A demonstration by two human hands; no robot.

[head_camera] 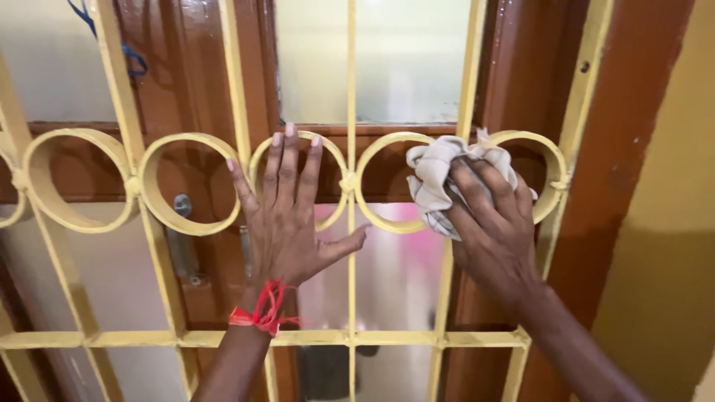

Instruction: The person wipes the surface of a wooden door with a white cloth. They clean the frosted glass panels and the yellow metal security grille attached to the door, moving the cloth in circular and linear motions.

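Both hands meet the yellow grille (350, 182): left hand (287, 216) fingers splayed flat, right hand (491, 223) fingers clamped on a cloth (436, 175).

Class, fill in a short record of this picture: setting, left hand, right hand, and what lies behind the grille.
Setting: yellow metal grille with a row of rings
Left hand: flat and open against a ring, red thread at the wrist
Right hand: presses a crumpled pale cloth to a ring
Behind: brown wooden window frame, frosted glass

A yellow metal window grille (350, 339) bears a pressed grey cloth (436, 179).
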